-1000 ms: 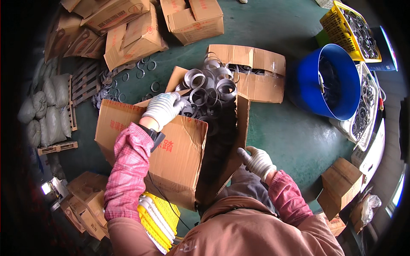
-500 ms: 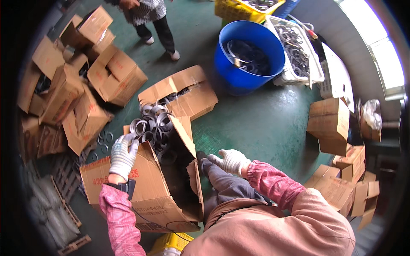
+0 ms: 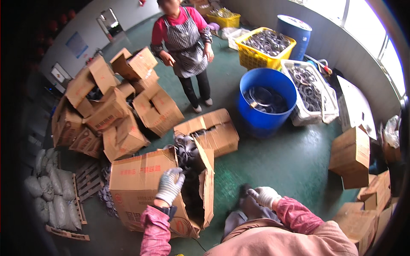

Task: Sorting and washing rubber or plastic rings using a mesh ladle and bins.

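Observation:
A large torn cardboard box (image 3: 136,187) lies in front of me, its dark opening facing up and to the right. My left hand (image 3: 171,187), in a whitish knitted glove, is at the edge of this opening, its fingers bent over the cardboard. Grey metal rings (image 3: 185,151) are heaped at the box's far end, against a second open carton (image 3: 218,132); cardboard partly hides them. My right hand (image 3: 265,196), gloved alike, hovers above my legs to the right of the box. It touches nothing, and its fingers are loosely apart.
Beyond stand a blue tub (image 3: 267,102), a white crate (image 3: 309,91) and a yellow crate (image 3: 265,45), all holding rings. Another person (image 3: 185,47) in a checked apron stands ahead. Cartons (image 3: 106,111) pile at left, near sacks (image 3: 55,192) on a pallet. More cartons (image 3: 350,158) stand right.
The view has tilted up, showing more of the other person and the far wall. My left hand has shifted along the box toward its opening. My right hand's fingers are less stretched.

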### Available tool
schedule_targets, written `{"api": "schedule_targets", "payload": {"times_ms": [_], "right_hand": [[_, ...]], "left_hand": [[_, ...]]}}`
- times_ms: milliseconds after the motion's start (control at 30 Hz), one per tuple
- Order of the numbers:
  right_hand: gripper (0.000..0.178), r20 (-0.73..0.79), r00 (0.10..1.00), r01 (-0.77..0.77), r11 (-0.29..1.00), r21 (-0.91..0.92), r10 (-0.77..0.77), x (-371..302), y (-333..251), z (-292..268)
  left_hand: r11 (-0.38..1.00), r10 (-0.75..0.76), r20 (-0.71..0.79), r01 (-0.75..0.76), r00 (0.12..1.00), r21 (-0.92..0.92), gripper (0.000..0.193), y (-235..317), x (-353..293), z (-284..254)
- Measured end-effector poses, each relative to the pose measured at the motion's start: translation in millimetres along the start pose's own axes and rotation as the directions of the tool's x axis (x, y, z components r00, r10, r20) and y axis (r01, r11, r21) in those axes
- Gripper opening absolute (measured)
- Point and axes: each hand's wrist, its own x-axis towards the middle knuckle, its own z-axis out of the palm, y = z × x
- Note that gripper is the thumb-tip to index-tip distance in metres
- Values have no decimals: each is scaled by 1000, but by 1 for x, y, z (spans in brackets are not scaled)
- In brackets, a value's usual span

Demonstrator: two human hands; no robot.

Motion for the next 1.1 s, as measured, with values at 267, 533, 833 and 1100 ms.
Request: {"api": "schedule_targets", "payload": {"times_ms": [267, 533, 833, 1100], "right_hand": [[59, 63, 996, 58, 998, 33, -60, -5, 44, -92], [51, -107, 992, 91, 981, 173, -73, 20, 166, -224], [48, -80, 996, 54, 979, 195, -39, 60, 237, -308], [46, -53, 991, 128, 970, 205, -120, 114, 240, -330]], "left_hand": [[998, -41, -84, 37, 996, -55, 23, 106, -2, 40], [996, 26, 178, -11, 984, -86, 27, 255, 99, 176], [999, 31, 373, -40, 927, 16, 31, 347, 170, 250], [998, -49, 462, 27, 886, 55, 33, 344, 224, 267]]}}
